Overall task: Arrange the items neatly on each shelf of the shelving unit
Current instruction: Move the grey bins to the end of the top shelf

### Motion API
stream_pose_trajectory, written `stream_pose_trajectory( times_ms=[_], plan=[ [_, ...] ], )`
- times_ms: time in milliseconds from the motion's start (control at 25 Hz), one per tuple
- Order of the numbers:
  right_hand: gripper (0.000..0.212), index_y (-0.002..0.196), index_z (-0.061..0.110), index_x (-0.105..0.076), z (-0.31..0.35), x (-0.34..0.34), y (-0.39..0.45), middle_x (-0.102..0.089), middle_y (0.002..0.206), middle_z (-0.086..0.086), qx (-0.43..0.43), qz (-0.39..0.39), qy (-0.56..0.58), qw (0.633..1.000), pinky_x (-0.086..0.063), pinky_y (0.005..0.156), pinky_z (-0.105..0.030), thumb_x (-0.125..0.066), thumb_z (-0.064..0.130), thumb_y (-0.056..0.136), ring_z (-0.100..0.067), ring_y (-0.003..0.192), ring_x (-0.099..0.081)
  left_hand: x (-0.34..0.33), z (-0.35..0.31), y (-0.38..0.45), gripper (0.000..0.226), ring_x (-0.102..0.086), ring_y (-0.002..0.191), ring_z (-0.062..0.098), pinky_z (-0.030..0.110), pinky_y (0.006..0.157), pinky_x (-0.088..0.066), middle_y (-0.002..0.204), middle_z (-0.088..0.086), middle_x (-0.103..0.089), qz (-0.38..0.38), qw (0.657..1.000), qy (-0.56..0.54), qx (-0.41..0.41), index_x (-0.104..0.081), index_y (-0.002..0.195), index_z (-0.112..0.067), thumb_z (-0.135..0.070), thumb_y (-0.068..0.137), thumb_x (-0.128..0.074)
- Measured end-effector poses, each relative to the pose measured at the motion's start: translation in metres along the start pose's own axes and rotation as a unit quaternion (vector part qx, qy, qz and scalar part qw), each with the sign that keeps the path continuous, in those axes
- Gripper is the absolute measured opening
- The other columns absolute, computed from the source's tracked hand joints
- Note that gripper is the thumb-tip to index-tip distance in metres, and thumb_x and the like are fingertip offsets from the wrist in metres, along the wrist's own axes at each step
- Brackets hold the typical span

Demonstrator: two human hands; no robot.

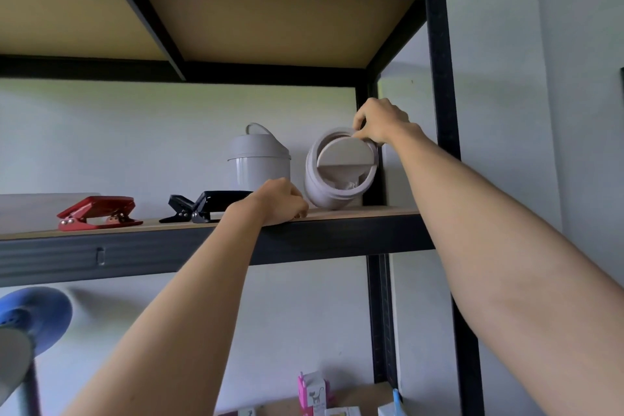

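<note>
Right hand (pixel 381 123) pinches tilted bin (pixel 339 169) by its rim; left hand (pixel 282 201), fingers curled, holds nothing, rests on shelf (pixel 354 213) edge — bin could slip, roll off.

The wall (pixel 169 132) behind is pale grey and plain. Soft light falls on it. A blue lamp (pixel 30 317) stands low at left.
</note>
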State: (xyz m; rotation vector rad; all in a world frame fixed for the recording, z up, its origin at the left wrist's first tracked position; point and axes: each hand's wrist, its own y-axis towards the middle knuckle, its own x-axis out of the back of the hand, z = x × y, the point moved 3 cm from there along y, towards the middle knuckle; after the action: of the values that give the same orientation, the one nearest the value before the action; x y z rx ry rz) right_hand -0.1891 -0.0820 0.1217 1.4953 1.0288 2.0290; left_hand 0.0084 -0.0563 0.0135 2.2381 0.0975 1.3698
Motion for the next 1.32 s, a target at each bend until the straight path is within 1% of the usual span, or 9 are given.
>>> stream_pose_trajectory(
  times_ms=[240,480,640,800,920,1040,1160,1240,1320],
  plan=[
    [0.028,0.100,0.009,-0.070,0.009,0.020,0.031,-0.065,0.102,-0.009,-0.071,-0.041,0.012,0.997,-0.053,0.086,-0.038,-0.054,-0.002,0.080,-0.031,0.087,-0.064,0.000,0.003,0.003,0.021,-0.063,0.091,0.026,0.043,0.091,-0.051,0.092,0.007,-0.068,-0.001,1.000,-0.006,-0.006,-0.073,0.084,-0.012,-0.022,0.083,-0.055],
    [0.009,0.084,0.004,-0.058,-0.004,0.002,0.066,-0.061,0.095,-0.012,-0.153,-0.002,0.047,0.987,-0.054,0.086,-0.040,-0.061,0.002,0.076,-0.031,0.094,-0.065,-0.001,0.002,0.001,0.020,-0.063,0.092,0.026,0.039,0.089,-0.052,0.090,0.007,-0.067,-0.006,1.000,-0.012,-0.012,-0.072,0.083,-0.011,-0.022,0.085,-0.054],
    [0.014,0.071,0.005,-0.044,-0.031,-0.028,0.090,-0.059,0.096,-0.016,-0.228,0.034,0.122,0.965,-0.052,0.076,-0.040,-0.057,0.001,0.076,-0.031,0.089,-0.061,-0.002,0.001,0.002,0.022,-0.063,0.092,0.027,0.043,0.090,-0.052,0.092,0.008,-0.068,-0.011,1.000,-0.007,-0.016,-0.072,0.085,-0.010,-0.022,0.085,-0.054],
    [0.027,0.067,0.001,-0.044,-0.030,-0.050,0.077,-0.051,0.079,-0.016,-0.251,0.126,0.192,0.941,-0.045,0.097,-0.043,-0.056,0.012,0.089,-0.028,0.095,-0.051,-0.003,0.002,0.004,0.022,-0.063,0.093,0.026,0.042,0.092,-0.051,0.093,0.006,-0.067,-0.006,1.000,-0.008,-0.017,-0.072,0.087,-0.011,-0.023,0.086,-0.054],
    [0.024,0.069,0.004,-0.048,-0.027,-0.060,0.062,-0.049,0.079,-0.012,-0.275,0.116,0.251,0.921,-0.045,0.094,-0.041,-0.051,0.013,0.091,-0.025,0.093,-0.049,-0.003,0.003,0.006,0.021,-0.063,0.092,0.025,0.043,0.092,-0.051,0.092,0.006,-0.068,-0.006,1.000,-0.007,-0.015,-0.073,0.085,-0.012,-0.025,0.085,-0.055],
    [0.013,0.091,0.007,-0.055,-0.030,-0.066,0.057,-0.052,0.091,-0.010,-0.289,0.061,0.333,0.895,-0.047,0.081,-0.036,-0.047,0.017,0.092,-0.023,0.087,-0.050,-0.004,0.005,0.008,0.022,-0.064,0.092,0.026,0.044,0.092,-0.051,0.092,0.006,-0.068,0.001,1.000,-0.004,-0.016,-0.073,0.084,-0.013,-0.025,0.084,-0.055],
    [0.038,0.116,0.014,-0.054,-0.027,-0.065,0.056,-0.058,0.118,-0.011,-0.274,-0.031,0.430,0.859,-0.046,0.079,-0.034,-0.038,0.042,0.095,-0.025,0.090,-0.055,-0.004,0.006,0.010,0.022,-0.064,0.092,0.027,0.044,0.092,-0.051,0.092,0.007,-0.069,0.001,1.000,-0.004,-0.016,-0.073,0.083,-0.014,-0.026,0.083,-0.055],
    [0.058,0.132,0.014,-0.046,-0.020,-0.062,0.051,-0.046,0.140,-0.011,-0.215,-0.058,0.405,0.887,-0.040,0.099,-0.040,-0.037,0.055,0.092,-0.029,0.120,-0.048,-0.004,0.006,0.009,0.022,-0.065,0.092,0.028,0.045,0.091,-0.052,0.092,0.008,-0.069,-0.002,1.000,-0.004,-0.019,-0.073,0.082,-0.013,-0.026,0.083,-0.055],
    [0.077,0.147,0.018,-0.026,-0.010,-0.060,0.039,-0.025,0.152,-0.008,-0.138,-0.044,0.314,0.938,-0.028,0.110,-0.047,-0.044,0.064,0.087,-0.031,0.138,-0.025,-0.005,0.005,0.008,0.022,-0.065,0.092,0.029,0.044,0.091,-0.052,0.092,0.009,-0.069,-0.007,1.000,-0.004,-0.022,-0.073,0.082,-0.013,-0.025,0.083,-0.055]
  ],
)
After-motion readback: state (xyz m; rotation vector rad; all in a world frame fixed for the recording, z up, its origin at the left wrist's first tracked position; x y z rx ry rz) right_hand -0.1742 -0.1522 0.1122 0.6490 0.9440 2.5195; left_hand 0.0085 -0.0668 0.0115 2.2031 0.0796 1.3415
